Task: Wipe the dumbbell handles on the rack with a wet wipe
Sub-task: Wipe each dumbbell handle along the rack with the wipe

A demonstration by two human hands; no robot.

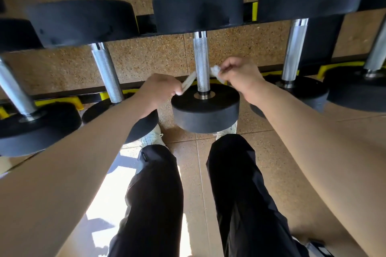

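Head view: five dumbbells (pixel 205 108) sit side by side on the one rack (pixel 58 102). A single wet wipe (pixel 189 82) loops behind the middle handle (pixel 201 58), near its lower end. The left hand (pixel 155 89) pinches one end of it and the right hand (pixel 240 73) pinches the other.

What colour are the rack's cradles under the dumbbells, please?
The cradles are yellow, best seen in the head view.
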